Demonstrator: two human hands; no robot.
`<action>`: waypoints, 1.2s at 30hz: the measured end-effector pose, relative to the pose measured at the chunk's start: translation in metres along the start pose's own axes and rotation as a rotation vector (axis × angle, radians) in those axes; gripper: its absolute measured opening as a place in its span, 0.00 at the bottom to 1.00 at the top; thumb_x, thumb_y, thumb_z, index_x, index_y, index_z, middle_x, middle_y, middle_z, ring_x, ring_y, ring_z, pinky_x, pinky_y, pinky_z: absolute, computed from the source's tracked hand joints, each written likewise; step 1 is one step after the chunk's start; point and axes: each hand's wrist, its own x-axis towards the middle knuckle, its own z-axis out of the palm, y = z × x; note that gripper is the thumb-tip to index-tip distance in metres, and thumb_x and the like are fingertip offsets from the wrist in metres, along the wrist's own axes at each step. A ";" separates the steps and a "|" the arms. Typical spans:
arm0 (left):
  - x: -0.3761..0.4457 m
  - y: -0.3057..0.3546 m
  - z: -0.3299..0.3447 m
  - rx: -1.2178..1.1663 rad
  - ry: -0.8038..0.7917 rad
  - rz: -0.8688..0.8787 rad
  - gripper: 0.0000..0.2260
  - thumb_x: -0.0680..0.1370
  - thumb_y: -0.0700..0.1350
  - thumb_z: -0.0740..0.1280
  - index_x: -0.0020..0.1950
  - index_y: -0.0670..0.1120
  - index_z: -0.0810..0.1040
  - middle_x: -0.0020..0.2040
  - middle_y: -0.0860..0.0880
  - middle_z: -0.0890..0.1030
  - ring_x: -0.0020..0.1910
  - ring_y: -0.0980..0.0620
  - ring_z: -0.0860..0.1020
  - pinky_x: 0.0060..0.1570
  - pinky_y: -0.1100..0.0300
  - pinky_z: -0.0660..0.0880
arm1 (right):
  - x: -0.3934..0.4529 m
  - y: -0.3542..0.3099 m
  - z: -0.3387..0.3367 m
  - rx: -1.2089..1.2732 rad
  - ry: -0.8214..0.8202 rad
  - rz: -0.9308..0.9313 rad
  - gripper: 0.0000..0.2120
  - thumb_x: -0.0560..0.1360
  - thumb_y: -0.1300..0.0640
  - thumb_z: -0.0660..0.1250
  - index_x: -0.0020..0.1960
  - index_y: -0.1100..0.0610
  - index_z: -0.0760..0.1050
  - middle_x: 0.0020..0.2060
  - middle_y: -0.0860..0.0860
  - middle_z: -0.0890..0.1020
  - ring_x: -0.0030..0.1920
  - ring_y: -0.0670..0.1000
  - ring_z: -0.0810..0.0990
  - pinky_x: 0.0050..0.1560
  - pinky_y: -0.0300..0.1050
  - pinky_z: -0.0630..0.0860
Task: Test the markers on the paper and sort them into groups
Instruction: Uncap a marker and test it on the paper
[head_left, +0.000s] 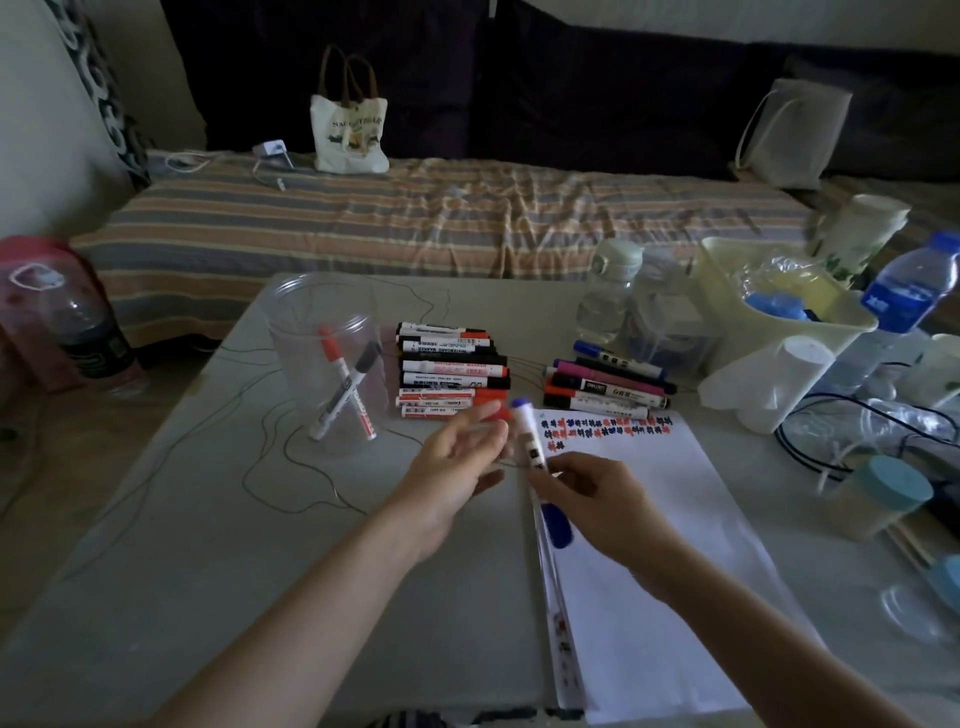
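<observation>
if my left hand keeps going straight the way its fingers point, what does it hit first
Probably the blue-capped marker held upright by your right hand; the left hand has its fingertips close beside it, though depth is unclear.

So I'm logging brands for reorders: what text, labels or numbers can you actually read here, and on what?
"WHITEBOARD MARKER": on a marker in the stacked pile.
"deli": on a black-capped marker in the right-hand pile.
Tote bag: a printed line, too blurred to read.
Water bottle label: blurred.
Held blue marker, markers in the clear cup: print too small.
Paper: rows of red, blue and black test scribbles, no legible words.
</observation>
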 end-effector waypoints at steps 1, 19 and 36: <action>-0.002 -0.001 0.001 0.006 -0.023 -0.059 0.14 0.76 0.49 0.67 0.62 0.51 0.77 0.55 0.48 0.83 0.55 0.49 0.81 0.57 0.54 0.77 | -0.001 -0.002 0.001 0.124 0.013 0.034 0.06 0.78 0.50 0.67 0.48 0.51 0.79 0.31 0.46 0.82 0.35 0.51 0.74 0.37 0.38 0.72; -0.003 -0.012 0.005 -0.297 0.078 -0.135 0.08 0.78 0.38 0.66 0.56 0.39 0.78 0.49 0.43 0.85 0.52 0.49 0.82 0.54 0.57 0.79 | -0.006 0.003 -0.003 0.313 -0.185 0.234 0.16 0.82 0.49 0.60 0.49 0.61 0.79 0.30 0.49 0.74 0.27 0.45 0.66 0.29 0.38 0.66; 0.012 -0.016 0.023 -0.086 0.256 -0.074 0.09 0.76 0.45 0.71 0.52 0.41 0.80 0.46 0.41 0.85 0.43 0.48 0.84 0.46 0.56 0.82 | 0.000 0.033 0.004 -0.574 0.364 -0.586 0.15 0.80 0.45 0.60 0.51 0.54 0.81 0.30 0.46 0.77 0.27 0.48 0.74 0.25 0.48 0.74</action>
